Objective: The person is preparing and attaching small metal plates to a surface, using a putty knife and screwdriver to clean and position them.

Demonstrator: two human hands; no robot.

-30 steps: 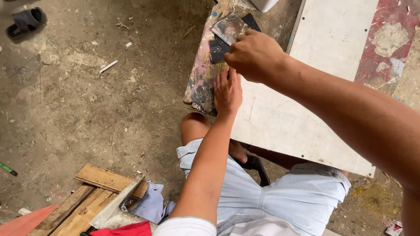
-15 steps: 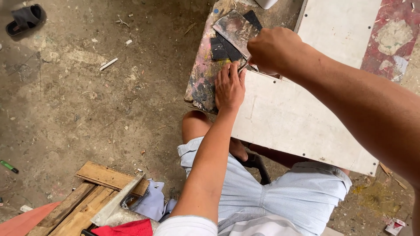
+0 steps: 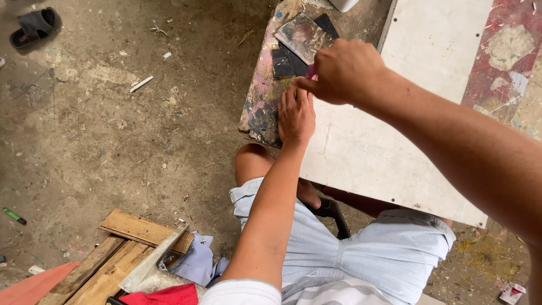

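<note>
My left hand point(image 3: 296, 113) lies flat, palm down, on a paint-stained board point(image 3: 257, 107) right at the edge of a white panel point(image 3: 429, 85). Just above its fingertips, my right hand point(image 3: 344, 70) is closed in a fist and pinches a small pink object point(image 3: 311, 70); most of that object is hidden. Beyond the hands, on the board, lie a few dark rectangular pieces point(image 3: 282, 62) and a worn grey square sheet point(image 3: 302, 35). My knees in striped shorts point(image 3: 316, 254) sit below the panel.
A dirt floor surrounds the board. A black sandal point(image 3: 34, 25) lies top left and a white stick point(image 3: 141, 83) nearby. Wooden planks point(image 3: 141, 229), a red cloth point(image 3: 164, 295) and a green marker point(image 3: 12, 215) are bottom left. A white container point(image 3: 344, 4) stands at the top.
My right hand shifted slightly right, then came back down close over the left fingertips. The left hand has stayed flat in the same spot.
</note>
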